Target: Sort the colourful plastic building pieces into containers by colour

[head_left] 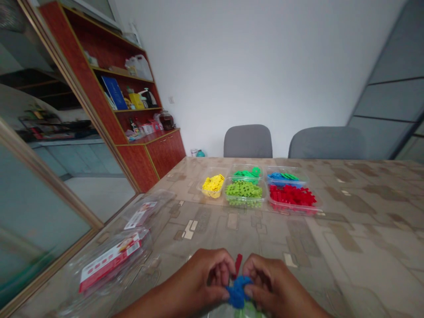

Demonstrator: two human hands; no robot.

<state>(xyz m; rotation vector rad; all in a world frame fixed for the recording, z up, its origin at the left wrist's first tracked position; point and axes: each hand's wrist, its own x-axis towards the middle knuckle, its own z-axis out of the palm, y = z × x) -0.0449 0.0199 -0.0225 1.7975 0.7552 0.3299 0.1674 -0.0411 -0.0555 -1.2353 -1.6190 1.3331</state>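
Observation:
Blue interlocking plastic pieces [237,293] are pinched between my two hands, low in the view near the table's front edge. My left hand [215,274] grips their left side with thumb and bent fingers. On the right side, my right hand [265,280] has its thumb and fingertips closed on the blue too. A slim red piece [238,263] sticks up just behind the blue; I cannot tell whether it is joined to it. Below, light green pieces [245,312] show partly at the bottom edge, with something clear around them.
Across the patterned table [215,234] stand clear tubs: yellow pieces [213,184], light green pieces [244,191], darker green pieces [247,175], red pieces [292,195] and a blue-green mix [283,176]. Clear packaging with a red-white label [111,261] lies left. Two grey chairs [247,140] stand behind.

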